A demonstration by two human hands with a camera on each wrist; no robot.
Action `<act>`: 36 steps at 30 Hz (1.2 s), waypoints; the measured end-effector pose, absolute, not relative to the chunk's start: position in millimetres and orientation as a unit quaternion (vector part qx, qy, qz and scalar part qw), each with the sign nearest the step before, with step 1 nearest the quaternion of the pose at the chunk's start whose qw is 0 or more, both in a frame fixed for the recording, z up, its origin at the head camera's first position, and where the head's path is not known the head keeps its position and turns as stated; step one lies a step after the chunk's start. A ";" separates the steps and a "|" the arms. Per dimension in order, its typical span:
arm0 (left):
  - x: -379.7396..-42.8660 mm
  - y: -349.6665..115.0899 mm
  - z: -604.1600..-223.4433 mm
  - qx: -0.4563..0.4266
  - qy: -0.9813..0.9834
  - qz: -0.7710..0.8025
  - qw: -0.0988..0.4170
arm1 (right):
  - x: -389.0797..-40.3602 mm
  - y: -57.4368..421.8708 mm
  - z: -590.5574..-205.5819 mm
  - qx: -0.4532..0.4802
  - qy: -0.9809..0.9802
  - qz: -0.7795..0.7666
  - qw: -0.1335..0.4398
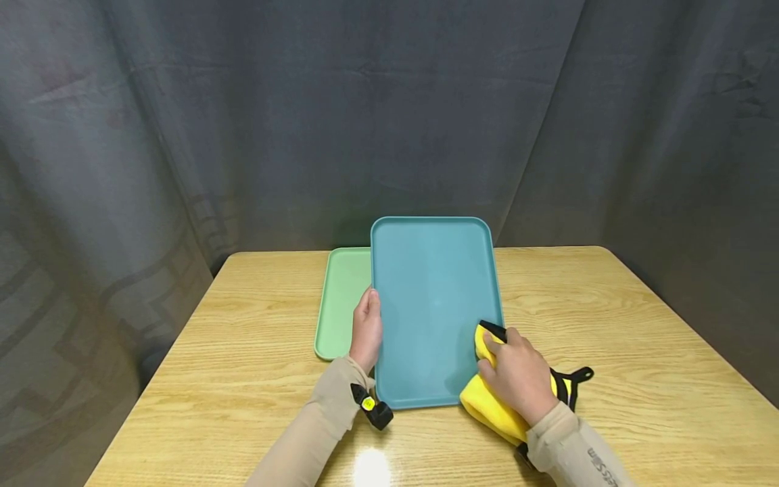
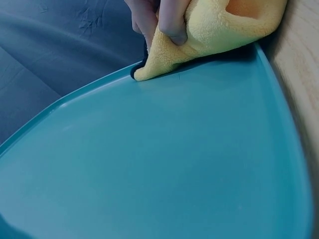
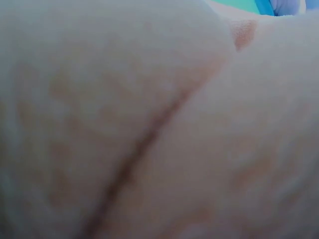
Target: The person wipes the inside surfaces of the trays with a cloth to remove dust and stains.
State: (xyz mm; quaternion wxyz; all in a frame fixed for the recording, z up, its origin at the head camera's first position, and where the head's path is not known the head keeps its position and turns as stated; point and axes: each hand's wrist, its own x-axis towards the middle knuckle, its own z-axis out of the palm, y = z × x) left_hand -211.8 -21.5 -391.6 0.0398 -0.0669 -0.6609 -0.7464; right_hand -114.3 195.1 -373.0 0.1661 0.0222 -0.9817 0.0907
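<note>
A blue rectangular tray (image 1: 435, 304) is held up at a tilt over the table, its inner face toward me. My left hand (image 1: 367, 328) grips its left edge, thumb at the rim and the other fingers hidden behind. At the tray's lower right edge my right hand (image 1: 517, 372) holds a yellow cloth (image 1: 496, 409) with black trim. In the left wrist view the cloth (image 2: 214, 30) is pinched over the tray's rim, touching its inner face (image 2: 164, 149). Skin of the right hand (image 3: 159, 124) fills almost all of the right wrist view.
A green tray (image 1: 343, 304) lies on the wooden table (image 1: 255, 379) behind the blue one and to its left, partly covered by it. Grey curtains (image 1: 365, 122) hang behind the table and along both sides. Part of the cloth hangs to the right with a black loop (image 1: 582, 374).
</note>
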 end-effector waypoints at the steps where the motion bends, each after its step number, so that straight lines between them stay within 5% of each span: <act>1: -211.6 -21.6 -391.4 -0.068 -0.660 -0.747 0.040 | -114.3 194.1 -372.8 0.024 -0.981 0.092 0.167; 36: -213.8 -23.0 -391.8 -0.072 -0.656 -0.750 0.045 | -116.1 159.2 -377.9 0.085 -0.972 0.071 0.208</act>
